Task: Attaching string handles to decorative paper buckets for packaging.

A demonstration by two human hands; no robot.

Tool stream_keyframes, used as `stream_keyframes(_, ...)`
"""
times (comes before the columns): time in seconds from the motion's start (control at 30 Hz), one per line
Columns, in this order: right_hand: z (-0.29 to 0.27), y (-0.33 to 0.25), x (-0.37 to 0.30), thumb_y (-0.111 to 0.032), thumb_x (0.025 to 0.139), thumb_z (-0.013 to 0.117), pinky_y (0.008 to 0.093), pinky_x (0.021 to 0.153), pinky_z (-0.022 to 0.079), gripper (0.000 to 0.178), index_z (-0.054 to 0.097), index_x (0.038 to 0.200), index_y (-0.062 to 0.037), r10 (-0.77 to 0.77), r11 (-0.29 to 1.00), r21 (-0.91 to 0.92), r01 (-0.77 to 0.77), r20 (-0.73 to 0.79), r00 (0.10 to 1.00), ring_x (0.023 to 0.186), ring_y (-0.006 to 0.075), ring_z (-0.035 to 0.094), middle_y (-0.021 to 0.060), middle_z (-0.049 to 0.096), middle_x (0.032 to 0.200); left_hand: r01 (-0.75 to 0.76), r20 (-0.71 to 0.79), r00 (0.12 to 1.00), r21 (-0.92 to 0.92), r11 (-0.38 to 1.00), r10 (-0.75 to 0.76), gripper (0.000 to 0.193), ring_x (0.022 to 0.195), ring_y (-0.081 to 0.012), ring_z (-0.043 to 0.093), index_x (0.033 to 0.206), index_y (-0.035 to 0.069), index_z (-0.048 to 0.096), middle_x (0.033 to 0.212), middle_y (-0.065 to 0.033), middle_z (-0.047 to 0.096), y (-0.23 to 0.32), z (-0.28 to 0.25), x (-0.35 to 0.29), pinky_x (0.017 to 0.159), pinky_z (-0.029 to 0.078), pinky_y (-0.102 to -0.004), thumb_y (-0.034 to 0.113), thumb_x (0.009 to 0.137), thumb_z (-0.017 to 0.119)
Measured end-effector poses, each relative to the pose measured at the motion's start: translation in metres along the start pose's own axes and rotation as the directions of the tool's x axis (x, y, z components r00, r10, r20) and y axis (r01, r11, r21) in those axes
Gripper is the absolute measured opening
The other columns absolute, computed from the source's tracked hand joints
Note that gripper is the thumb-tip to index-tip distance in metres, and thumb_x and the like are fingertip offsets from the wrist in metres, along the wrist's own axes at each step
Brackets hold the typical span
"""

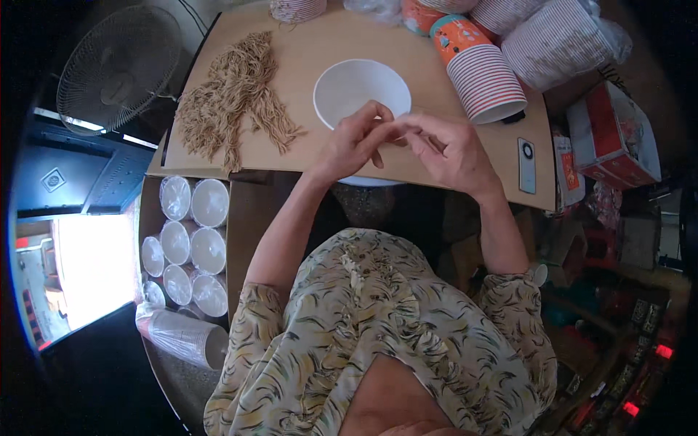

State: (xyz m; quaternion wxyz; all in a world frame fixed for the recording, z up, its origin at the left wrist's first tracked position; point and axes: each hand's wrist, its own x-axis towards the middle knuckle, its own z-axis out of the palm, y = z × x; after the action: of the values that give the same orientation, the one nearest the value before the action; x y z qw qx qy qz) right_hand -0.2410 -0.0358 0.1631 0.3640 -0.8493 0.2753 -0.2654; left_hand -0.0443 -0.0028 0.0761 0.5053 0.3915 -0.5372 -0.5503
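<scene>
Both hands meet just above the front edge of the brown table point(291, 166), close to a white round bowl-like container point(363, 83) whose near rim they partly cover. My left hand point(352, 142) has its fingers bent and pinched toward the right hand. The fingertips of my right hand point(454, 149) are drawn together against the left ones. Whatever lies between them is too small to make out. To the left spreads a heap of tan twisted cords point(233, 94). Below the table edge, a second white rim point(371, 181) shows under my hands.
At the right lies a stack of striped paper cups point(486, 80), with plastic-wrapped stacks point(563, 43) behind. A phone point(526, 166) rests near the right edge. A fan point(120, 69) stands left, above a carton of wrapped cup stacks point(193, 243). A red-and-white box point(614, 134) sits right.
</scene>
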Motion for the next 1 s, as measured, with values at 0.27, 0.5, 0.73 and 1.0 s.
stream_keyframes(0.27,-0.001,0.022,-0.003,-0.002,0.082,0.067,0.0372,0.065,0.054,0.038,0.069,0.118,-0.0103,-0.152,0.878,-0.469,0.096,-0.082,0.985,0.072,0.0256,0.066,0.0075,0.063,0.088,0.144,0.015,0.989,0.101,0.984,-0.146,0.021,0.078,-0.0085,0.071,0.105,0.002,0.064,0.088,-0.0073,0.076,0.012,-0.003,0.003,0.053,0.049,-0.0226,0.023,0.103,0.061)
stream_keyframes(0.5,-0.004,0.037,-0.007,-0.008,0.084,0.071,0.0363,0.062,0.053,0.036,0.071,0.120,-0.0129,-0.268,0.836,-0.510,0.202,-0.060,0.961,0.071,0.0223,0.064,0.0052,0.059,0.085,0.154,0.046,0.986,0.096,0.983,-0.159,0.022,0.079,-0.0102,0.072,0.103,0.000,0.067,0.087,-0.0070,0.076,0.021,0.004,0.012,0.057,0.051,-0.0221,0.021,0.101,0.063)
stream_keyframes(0.73,-0.013,0.043,-0.011,-0.010,0.085,0.072,0.0359,0.061,0.053,0.027,0.073,0.111,-0.0106,-0.312,0.812,-0.536,0.232,-0.062,0.948,0.073,0.0222,0.066,0.0049,0.060,0.083,0.154,0.126,0.979,0.078,0.985,-0.163,0.021,0.083,-0.0107,0.072,0.103,-0.001,0.067,0.090,-0.0075,0.076,0.017,0.007,0.019,0.060,0.054,-0.0232,0.020,0.102,0.062)
stream_keyframes(1.0,-0.014,0.057,-0.017,-0.009,0.084,0.074,0.0371,0.062,0.053,0.017,0.071,0.101,-0.0063,-0.309,0.847,-0.482,0.226,-0.101,0.946,0.072,0.0247,0.066,0.0064,0.063,0.084,0.160,0.156,0.974,0.049,0.986,-0.165,0.025,0.083,-0.0102,0.071,0.105,0.001,0.067,0.092,-0.0057,0.075,0.007,0.011,0.021,0.064,0.055,-0.0238,0.024,0.105,0.058)
